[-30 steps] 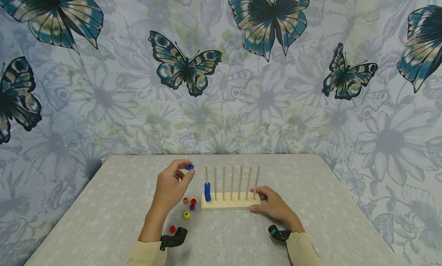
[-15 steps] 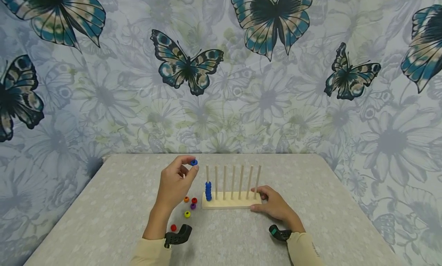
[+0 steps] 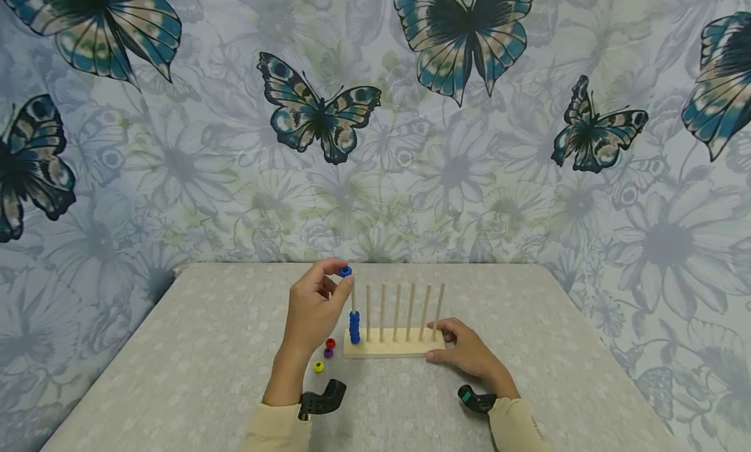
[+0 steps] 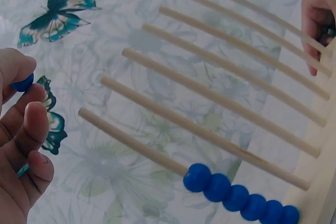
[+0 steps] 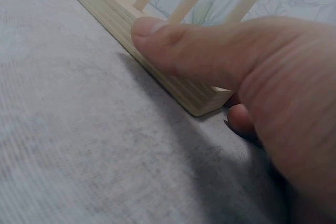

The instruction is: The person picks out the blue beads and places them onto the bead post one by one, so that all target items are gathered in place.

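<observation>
My left hand (image 3: 313,308) pinches a blue bead (image 3: 345,271) between thumb and forefinger, near the top of the leftmost peg. In the left wrist view that bead (image 4: 23,83) is apart from the peg's tip. Several blue beads (image 4: 218,187) are stacked at the bottom of this peg (image 4: 131,140); the other pegs are bare. The wooden pegs rise from a pale wooden base (image 3: 381,351) on the table. At the base's right end my right hand (image 3: 466,349) grips it, thumb (image 5: 173,43) along the front side, fingers mostly hidden behind.
Left of the base lie a red bead (image 3: 331,343), a purple bead (image 3: 328,353) and a yellow bead (image 3: 319,366). A light patterned cloth covers the table (image 3: 405,406). Behind it stands a wall (image 3: 411,197) with butterflies.
My left hand has moved right and slightly up with the blue bead, to the leftmost peg's top. Its forearm now hides an orange bead and another red one. The right hand stays put.
</observation>
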{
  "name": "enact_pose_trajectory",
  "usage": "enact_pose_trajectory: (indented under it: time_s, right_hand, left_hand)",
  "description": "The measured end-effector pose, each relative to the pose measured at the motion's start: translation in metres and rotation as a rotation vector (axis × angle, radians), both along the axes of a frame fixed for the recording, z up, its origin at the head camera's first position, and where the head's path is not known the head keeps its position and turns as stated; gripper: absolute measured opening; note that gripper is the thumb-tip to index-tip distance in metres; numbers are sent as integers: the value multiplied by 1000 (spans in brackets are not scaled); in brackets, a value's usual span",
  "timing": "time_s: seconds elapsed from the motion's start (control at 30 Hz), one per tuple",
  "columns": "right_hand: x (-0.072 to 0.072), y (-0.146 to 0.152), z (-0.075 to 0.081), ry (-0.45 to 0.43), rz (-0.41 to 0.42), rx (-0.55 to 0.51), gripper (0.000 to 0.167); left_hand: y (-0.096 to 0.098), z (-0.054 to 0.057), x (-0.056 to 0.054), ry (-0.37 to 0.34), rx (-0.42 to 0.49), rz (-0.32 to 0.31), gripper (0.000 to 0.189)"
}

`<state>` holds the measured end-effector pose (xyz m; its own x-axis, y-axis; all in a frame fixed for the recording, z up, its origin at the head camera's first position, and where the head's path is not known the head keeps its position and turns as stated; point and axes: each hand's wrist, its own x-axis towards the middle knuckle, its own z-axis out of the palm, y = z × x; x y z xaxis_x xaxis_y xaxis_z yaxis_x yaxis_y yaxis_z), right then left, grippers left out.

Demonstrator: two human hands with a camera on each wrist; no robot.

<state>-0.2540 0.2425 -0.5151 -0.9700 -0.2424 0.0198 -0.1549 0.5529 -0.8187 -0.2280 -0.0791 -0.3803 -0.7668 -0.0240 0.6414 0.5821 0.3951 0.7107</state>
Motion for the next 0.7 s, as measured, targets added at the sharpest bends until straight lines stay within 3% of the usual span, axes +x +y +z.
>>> enact_pose_trajectory:
  time_s: [0.7]
  right_hand:
    - [-1, -1, 0, 21, 1, 14, 61]
  left_hand:
    - [3, -12, -10, -53, 20, 20, 22]
